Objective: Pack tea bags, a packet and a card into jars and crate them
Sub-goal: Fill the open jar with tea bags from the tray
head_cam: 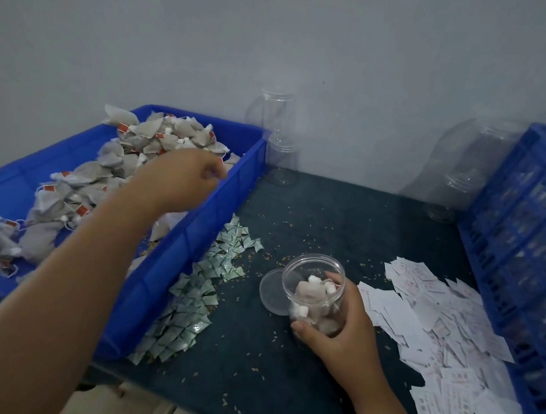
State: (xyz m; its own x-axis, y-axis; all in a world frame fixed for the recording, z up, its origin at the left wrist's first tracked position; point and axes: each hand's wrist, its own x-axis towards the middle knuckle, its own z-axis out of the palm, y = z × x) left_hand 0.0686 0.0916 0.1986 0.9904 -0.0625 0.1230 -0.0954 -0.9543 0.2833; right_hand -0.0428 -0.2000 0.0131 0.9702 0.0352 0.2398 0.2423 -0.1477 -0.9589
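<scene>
Clear plastic, the jar in the right hand already holds several tea bags; its fingers wrap the wall, steadying it on the desk with its lid lying beside. The left hand reaches over the tea bags in the blue tray, fingers curled; whether they pinch a bag I cannot tell. Packets and cards lie untouched nearby. Judging by this, filling is partway: packet, card, lid and the crate remain.
</scene>
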